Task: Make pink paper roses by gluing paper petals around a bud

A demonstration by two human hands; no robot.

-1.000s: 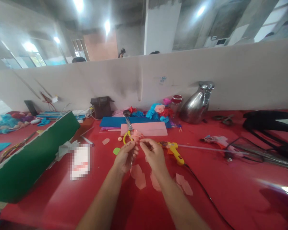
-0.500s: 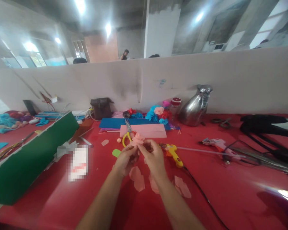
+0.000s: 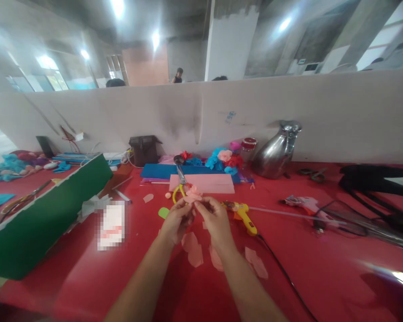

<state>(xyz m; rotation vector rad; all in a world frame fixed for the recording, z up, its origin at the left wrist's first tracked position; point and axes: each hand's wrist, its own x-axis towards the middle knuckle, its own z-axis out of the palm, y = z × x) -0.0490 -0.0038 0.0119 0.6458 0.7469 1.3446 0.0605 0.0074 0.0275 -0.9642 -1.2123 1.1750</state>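
Observation:
Between my two hands is a pink paper flower (image 3: 194,193), held up over the table. My left hand (image 3: 178,220) pinches it from the left and below, fingers curled. From the other side my right hand (image 3: 215,219) grips its lower edge with thumb and fingers. Cut pink paper petals (image 3: 192,249) lie under and beside my wrists. Just behind the flower are yellow-handled scissors (image 3: 178,192) and a folded pink paper sheet (image 3: 208,183). A yellow glue gun (image 3: 245,218) with a clear glue stick rests right of my right hand.
A green board (image 3: 50,219) stands on edge at the left. Blue, red and pink paper flowers (image 3: 223,160) sit at the back near a steel jug (image 3: 278,150). A second, pink glue gun (image 3: 304,205) and a black bag (image 3: 372,179) lie right. A white partition (image 3: 137,112) borders the table.
The view has shifted slightly, so most things sit a little further right. Both hands keep their hold on the pink flower, with only small finger movement.

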